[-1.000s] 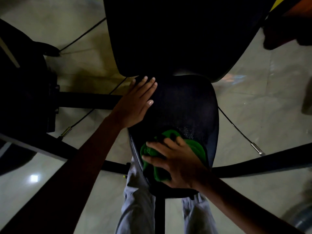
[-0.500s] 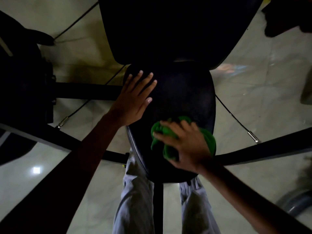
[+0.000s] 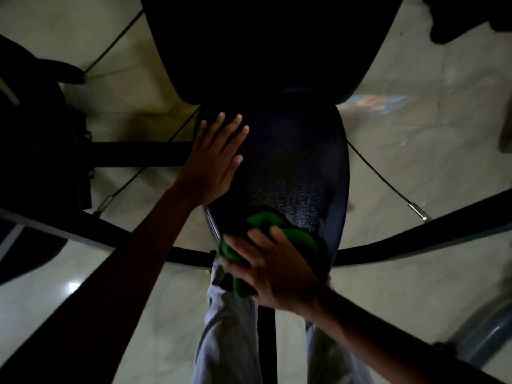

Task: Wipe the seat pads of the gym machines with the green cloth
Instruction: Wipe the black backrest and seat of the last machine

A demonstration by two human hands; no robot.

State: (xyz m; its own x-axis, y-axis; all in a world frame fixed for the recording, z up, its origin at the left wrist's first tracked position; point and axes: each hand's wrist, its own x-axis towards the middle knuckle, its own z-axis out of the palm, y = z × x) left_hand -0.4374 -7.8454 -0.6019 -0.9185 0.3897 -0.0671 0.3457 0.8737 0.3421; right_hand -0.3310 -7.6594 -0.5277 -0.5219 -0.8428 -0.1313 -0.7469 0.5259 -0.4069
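Observation:
A dark, textured seat pad [image 3: 293, 167] fills the middle of the view, with a large black back pad [image 3: 257, 42] above it. My left hand [image 3: 213, 162] lies flat on the seat's left edge, fingers straight and pointing away from me. My right hand [image 3: 274, 267] presses a bunched green cloth [image 3: 266, 234] onto the near left corner of the seat. Its fingers curl over the cloth. Part of the cloth hangs past the seat's front edge, and most of it is hidden under the hand.
Black frame bars [image 3: 421, 231] run out left and right under the seat, and a central post [image 3: 267, 342] drops between my grey trouser legs [image 3: 227, 328]. Thin steel cables [image 3: 388, 187] cross the pale tiled floor [image 3: 415, 286]. Dark machine parts [image 3: 41, 151] stand at the left.
My right hand has dragged the green cloth from the seat's near right area back toward me and to the near left corner. My left hand stays flat on the seat's left edge.

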